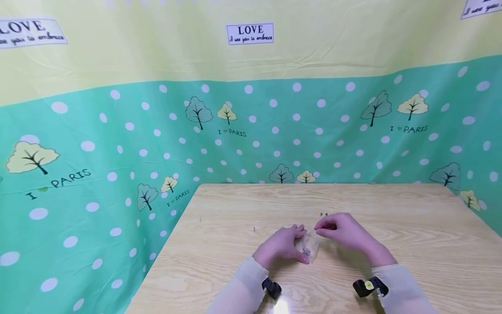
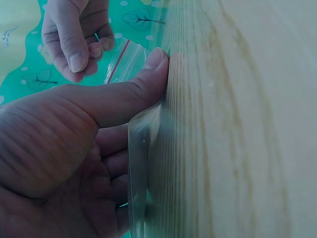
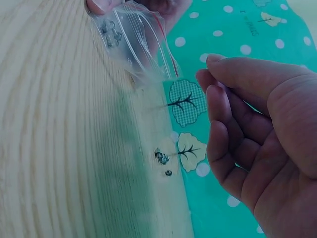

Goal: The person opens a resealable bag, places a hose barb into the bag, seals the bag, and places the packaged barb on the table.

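My left hand point(image 1: 288, 245) rests at the table and holds a small clear zip bag point(image 1: 311, 244) between thumb and fingers. Small shiny metal pieces point(image 3: 111, 33) lie inside the bag. Its red seal line shows in both wrist views, at the end facing my right hand point(image 1: 343, 231). That hand hovers just right of the bag, thumb and forefinger tips close together. No object shows between those fingertips, though a tiny one could be hidden there. In the right wrist view the right hand point(image 3: 262, 124) is apart from the bag.
Tiny dark metal pieces point(image 3: 161, 156) lie on the wooden table point(image 1: 227, 270) beyond the hands. Another small piece point(image 1: 254, 229) lies left of my left hand. A green and yellow printed cloth point(image 1: 298, 131) hangs behind the table and along its sides.
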The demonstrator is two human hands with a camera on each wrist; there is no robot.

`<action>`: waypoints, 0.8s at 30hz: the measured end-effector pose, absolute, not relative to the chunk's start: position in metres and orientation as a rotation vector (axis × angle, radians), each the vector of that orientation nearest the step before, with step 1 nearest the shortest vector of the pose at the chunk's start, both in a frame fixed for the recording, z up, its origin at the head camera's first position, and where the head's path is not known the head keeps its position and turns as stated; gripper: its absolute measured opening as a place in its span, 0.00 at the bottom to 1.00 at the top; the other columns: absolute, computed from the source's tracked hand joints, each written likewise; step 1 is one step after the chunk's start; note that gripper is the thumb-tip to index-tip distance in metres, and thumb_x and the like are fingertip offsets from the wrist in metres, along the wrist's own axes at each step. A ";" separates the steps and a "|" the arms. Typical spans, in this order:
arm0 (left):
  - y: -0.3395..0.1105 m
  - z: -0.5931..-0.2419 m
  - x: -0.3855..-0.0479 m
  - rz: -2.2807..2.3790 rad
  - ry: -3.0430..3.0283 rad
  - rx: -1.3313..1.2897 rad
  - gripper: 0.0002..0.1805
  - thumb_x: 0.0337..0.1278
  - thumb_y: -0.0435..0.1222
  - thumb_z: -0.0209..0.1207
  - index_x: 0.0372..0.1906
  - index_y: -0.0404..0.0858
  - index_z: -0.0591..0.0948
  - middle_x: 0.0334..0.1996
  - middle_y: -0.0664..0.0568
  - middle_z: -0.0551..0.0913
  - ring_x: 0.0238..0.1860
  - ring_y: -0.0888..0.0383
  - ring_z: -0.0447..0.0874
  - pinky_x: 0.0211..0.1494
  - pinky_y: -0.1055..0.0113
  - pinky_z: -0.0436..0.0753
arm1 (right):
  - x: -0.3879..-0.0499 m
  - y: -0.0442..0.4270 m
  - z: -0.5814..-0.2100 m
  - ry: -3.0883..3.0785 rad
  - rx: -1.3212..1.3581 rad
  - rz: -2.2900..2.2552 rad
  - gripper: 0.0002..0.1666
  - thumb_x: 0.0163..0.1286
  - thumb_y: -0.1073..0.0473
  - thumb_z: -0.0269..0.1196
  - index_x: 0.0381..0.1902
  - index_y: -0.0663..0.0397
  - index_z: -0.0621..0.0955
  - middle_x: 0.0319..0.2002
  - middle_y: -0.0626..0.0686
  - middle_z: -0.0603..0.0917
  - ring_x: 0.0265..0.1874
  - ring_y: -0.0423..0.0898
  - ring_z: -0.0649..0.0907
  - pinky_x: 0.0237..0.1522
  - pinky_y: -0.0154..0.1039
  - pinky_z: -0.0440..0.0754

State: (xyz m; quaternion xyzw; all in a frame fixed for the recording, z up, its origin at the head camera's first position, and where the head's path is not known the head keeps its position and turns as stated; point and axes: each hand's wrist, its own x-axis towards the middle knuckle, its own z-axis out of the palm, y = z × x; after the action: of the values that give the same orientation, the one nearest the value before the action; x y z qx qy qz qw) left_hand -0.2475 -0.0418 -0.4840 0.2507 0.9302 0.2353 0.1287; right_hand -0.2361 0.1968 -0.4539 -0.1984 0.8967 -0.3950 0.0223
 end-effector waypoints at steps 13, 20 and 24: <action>-0.041 -0.483 -0.247 0.702 2.695 0.720 0.53 0.44 0.50 0.84 0.79 0.45 0.74 0.81 0.61 0.65 0.83 0.54 0.59 0.84 0.55 0.60 | -0.252 0.235 -0.483 2.875 -0.341 -1.229 0.16 0.72 0.59 0.72 0.54 0.60 0.88 0.46 0.54 0.90 0.45 0.50 0.87 0.53 0.51 0.86; -0.041 -0.481 -0.248 0.685 2.703 0.729 0.53 0.43 0.51 0.84 0.79 0.47 0.74 0.82 0.60 0.65 0.83 0.54 0.59 0.84 0.54 0.60 | -0.259 0.231 -0.488 2.873 -0.382 -1.237 0.17 0.72 0.57 0.72 0.54 0.60 0.88 0.46 0.53 0.90 0.46 0.51 0.87 0.56 0.56 0.85; -0.041 -0.482 -0.248 0.670 2.704 0.751 0.53 0.45 0.51 0.83 0.79 0.46 0.74 0.82 0.59 0.65 0.83 0.55 0.59 0.84 0.56 0.61 | -0.262 0.225 -0.493 2.875 -0.406 -1.242 0.17 0.71 0.58 0.73 0.54 0.60 0.88 0.46 0.53 0.90 0.46 0.52 0.87 0.56 0.58 0.85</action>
State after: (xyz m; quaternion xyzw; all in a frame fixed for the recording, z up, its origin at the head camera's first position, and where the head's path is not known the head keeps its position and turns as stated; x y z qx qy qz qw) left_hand -0.2475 -0.0410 -0.4823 0.2581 0.9295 0.2305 0.1280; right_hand -0.2620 0.2247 -0.4934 -0.1284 0.9104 -0.3932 -0.0083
